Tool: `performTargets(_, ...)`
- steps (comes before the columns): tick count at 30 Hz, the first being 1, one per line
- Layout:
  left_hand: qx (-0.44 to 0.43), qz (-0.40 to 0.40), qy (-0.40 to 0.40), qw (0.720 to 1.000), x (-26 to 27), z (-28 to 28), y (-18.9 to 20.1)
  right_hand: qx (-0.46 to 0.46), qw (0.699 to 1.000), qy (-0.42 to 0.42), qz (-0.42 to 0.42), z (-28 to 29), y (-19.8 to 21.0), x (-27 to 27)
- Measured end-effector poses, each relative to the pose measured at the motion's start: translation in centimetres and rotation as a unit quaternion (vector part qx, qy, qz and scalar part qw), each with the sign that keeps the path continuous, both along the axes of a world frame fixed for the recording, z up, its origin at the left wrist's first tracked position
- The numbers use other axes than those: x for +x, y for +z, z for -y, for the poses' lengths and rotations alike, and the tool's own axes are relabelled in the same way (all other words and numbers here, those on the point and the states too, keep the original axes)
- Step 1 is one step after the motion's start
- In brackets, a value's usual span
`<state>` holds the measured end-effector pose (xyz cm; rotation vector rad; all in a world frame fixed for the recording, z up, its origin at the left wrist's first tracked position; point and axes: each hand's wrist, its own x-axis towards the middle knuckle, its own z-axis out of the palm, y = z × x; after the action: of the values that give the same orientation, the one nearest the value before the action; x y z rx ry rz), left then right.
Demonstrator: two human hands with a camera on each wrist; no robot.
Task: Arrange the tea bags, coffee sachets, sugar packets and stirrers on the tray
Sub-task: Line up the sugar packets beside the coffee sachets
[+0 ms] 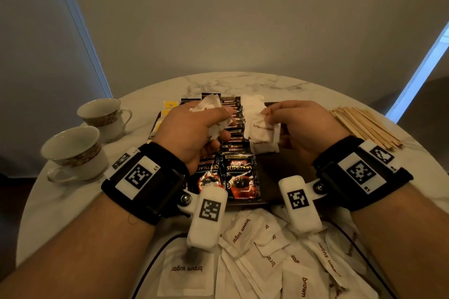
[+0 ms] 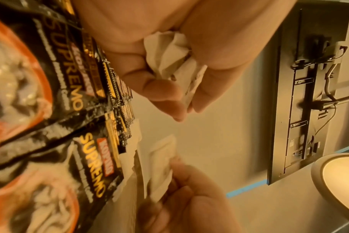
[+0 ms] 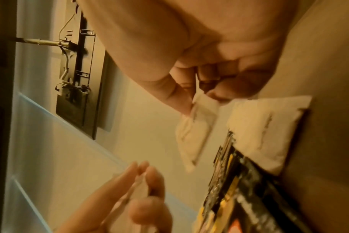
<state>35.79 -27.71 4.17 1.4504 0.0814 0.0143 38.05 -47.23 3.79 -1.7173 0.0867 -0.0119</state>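
My left hand [image 1: 194, 126] hovers over the dark tray [image 1: 286, 172] and grips a crumpled bunch of white brown-sugar packets [image 1: 209, 104], seen squeezed in the palm [image 2: 169, 59] in the left wrist view. My right hand [image 1: 298, 124] pinches one sugar packet [image 1: 264, 128] by its edge, and it hangs from thumb and finger [image 3: 197, 126]. Under it, sugar packets [image 1: 263, 147] lie in a column on the tray. Black coffee sachets [image 1: 239, 177] overlap in two rows down the tray's middle. Yellow tea bags [image 1: 167, 107] show at the tray's left. Wooden stirrers [image 1: 364, 126] lie on the table to the right.
Two patterned teacups [image 1: 104, 114] [image 1: 75, 150] stand on the round marble table [image 1: 243, 82] to the left of the tray. A loose heap of brown-sugar packets [image 1: 255, 250] lies close to my body below the tray. A plain wall rises behind the table.
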Motion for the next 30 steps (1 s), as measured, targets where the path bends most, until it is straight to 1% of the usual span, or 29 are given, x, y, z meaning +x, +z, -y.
performTargets(2, -0.001, 0.0, 0.005, 1.0, 0.1, -0.2, 0.1, -0.068, 0.997, -0.012, -0.046, 0.6, -0.3, 0.5)
performTargets(4, -0.001, -0.004, 0.007, 1.0, 0.2, -0.3, 0.1, -0.11, 0.989, -0.009, -0.1, 0.9, -0.5, 0.8)
performTargets(6, -0.002, -0.005, 0.005, 1.0, 0.2, -0.4, 0.2, -0.137, 0.981, -0.004, -0.14, 1.2, -0.6, 0.8)
performTargets(8, -0.007, -0.006, 0.007, 1.0, 0.3, -0.5, 0.2, -0.147, 0.977, 0.002, -0.152, 1.4, -0.6, 0.7)
performTargets(14, -0.009, -0.008, 0.01, 1.0, 0.4, -0.5, 0.2, -0.132, 0.981, 0.014, -0.143, 1.4, -0.5, 0.2)
performTargets(22, -0.012, -0.007, 0.013, 1.0, 0.5, -0.7, 0.3, -0.12, 0.986, -0.008, -0.115, 1.1, -0.4, 0.4)
performTargets(26, -0.015, -0.005, 0.015, 1.0, 0.3, -0.6, 0.5, -0.065, 0.995, -0.005, -0.074, 0.8, -0.1, 0.2)
performTargets(30, -0.017, -0.009, 0.013, 1.0, 0.2, -0.5, 0.6, -0.034, 0.991, 0.039, -0.121, 0.2, 0.1, -0.1)
